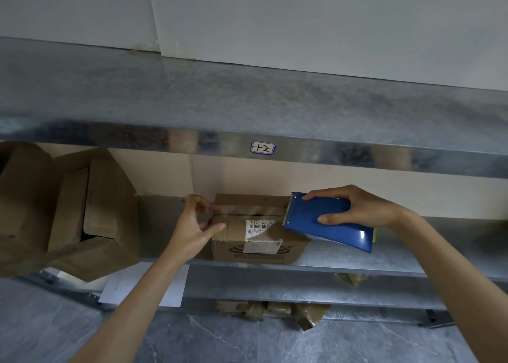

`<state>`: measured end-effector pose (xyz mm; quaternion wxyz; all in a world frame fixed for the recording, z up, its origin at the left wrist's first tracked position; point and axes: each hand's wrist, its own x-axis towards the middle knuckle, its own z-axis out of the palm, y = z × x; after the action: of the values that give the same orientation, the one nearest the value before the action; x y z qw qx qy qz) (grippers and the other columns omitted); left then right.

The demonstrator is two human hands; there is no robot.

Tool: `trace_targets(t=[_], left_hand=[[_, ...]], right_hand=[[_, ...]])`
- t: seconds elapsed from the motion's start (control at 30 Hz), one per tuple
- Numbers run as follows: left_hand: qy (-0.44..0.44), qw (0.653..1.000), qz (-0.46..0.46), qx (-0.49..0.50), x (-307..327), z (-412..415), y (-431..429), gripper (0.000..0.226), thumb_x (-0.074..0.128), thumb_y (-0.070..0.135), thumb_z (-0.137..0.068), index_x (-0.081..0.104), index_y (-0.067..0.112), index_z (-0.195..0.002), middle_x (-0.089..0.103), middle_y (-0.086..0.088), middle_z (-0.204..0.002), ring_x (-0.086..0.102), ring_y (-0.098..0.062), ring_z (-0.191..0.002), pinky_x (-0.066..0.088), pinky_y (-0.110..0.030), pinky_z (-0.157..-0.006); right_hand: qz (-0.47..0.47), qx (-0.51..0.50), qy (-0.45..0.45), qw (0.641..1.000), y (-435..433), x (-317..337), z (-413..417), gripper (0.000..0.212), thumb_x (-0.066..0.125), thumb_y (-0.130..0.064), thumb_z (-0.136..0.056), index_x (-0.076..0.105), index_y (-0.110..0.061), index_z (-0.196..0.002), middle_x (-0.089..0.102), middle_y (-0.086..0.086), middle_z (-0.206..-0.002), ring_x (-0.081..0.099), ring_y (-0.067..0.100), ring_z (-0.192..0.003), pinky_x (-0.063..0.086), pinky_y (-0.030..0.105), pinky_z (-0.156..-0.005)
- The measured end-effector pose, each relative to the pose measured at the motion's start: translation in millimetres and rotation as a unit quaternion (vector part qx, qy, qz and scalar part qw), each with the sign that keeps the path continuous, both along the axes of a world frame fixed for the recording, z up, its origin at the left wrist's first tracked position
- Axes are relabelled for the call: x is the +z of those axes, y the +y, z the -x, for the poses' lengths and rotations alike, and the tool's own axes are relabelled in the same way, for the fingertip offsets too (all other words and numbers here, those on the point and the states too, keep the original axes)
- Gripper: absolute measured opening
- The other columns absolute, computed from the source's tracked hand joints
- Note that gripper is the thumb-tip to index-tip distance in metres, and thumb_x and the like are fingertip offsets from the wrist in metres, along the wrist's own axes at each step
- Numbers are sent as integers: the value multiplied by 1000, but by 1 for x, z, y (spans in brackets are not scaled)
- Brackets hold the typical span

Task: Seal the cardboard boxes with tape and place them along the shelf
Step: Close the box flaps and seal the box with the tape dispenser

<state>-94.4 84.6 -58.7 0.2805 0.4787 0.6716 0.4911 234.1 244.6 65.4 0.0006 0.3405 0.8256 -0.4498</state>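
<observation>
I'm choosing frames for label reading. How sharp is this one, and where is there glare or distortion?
Head view: shipping label on the cardboard box soft, mostly unreadable; white glare spot on the blue tape dispenser; clear tape barely shows against the box; metal shelf edge bows from wide-angle distortion.

brown cardboard box (258, 230) (white label (259, 229)), glossy blue tape dispenser (327, 221), mottled grey metal shelf (357, 255).

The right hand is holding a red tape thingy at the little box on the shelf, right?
Almost. The tape dispenser is blue, not red, as the head view shows. The right hand does hold it at the small cardboard box on the shelf.
</observation>
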Motion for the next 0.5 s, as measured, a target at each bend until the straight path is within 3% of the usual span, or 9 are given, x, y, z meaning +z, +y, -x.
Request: trace_targets(t=[0.07, 0.17, 0.23, 0.3, 0.4, 0.5], left_hand=[[-4, 1000, 2, -4, 0, 1, 0, 47, 85, 10, -75, 46, 21, -100, 61, 6, -109, 59, -7, -113, 49, -8, -82], [-14, 1000, 4, -20, 1, 3, 0, 47, 84, 9, -75, 47, 22, -99, 61, 19, -102, 60, -12, -115, 53, -16, -87], [-15, 1000, 7, -26, 2, 4, 0, 46, 84, 8, -74, 47, 22, -98, 60, 24, -99, 60, -9, -115, 56, -27, -92], [-10, 1000, 2, -23, 3, 4, 0, 47, 85, 8, -72, 47, 21, -96, 61, 28, -96, 61, -7, -113, 57, -29, -92], [-14, 1000, -11, -7, 2, 4, 0, 50, 88, 6, -68, 46, 19, -93, 67, 15, -98, 65, -15, -110, 55, -35, -94], [-10, 1000, -14, 20, 2, 4, -1, 55, 91, 9, -64, 46, 20, -93, 65, 10, -97, 65, -9, -105, 55, -39, -93]], right_hand=[[2, 6, -3, 1000, 0, 1, 0, 46, 74, -51, -76, 60, -57, -120, 52, -39, -129, 45, -15, -122, 37, 4, -95], [11, 11, -9, 1000, 1, -1, -1, 46, 73, -51, -77, 60, -56, -120, 52, -38, -130, 45, -15, -123, 35, 5, -97], [20, 13, -18, 1000, 0, -2, 1, 44, 73, -49, -78, 60, -56, -119, 53, -38, -128, 47, -14, -121, 37, 3, -96], [24, 16, -27, 999, 0, -4, 3, 42, 73, -47, -79, 61, -57, -117, 54, -39, -126, 49, -13, -119, 38, 3, -94], [28, 22, -33, 999, 1, -6, 6, 39, 72, -46, -81, 61, -56, -118, 55, -38, -125, 52, -11, -116, 40, 6, -92], [28, 28, -38, 998, 4, -6, 9, 39, 70, -52, -82, 59, -57, -119, 56, -36, -125, 56, -7, -112, 45, 16, -93]])
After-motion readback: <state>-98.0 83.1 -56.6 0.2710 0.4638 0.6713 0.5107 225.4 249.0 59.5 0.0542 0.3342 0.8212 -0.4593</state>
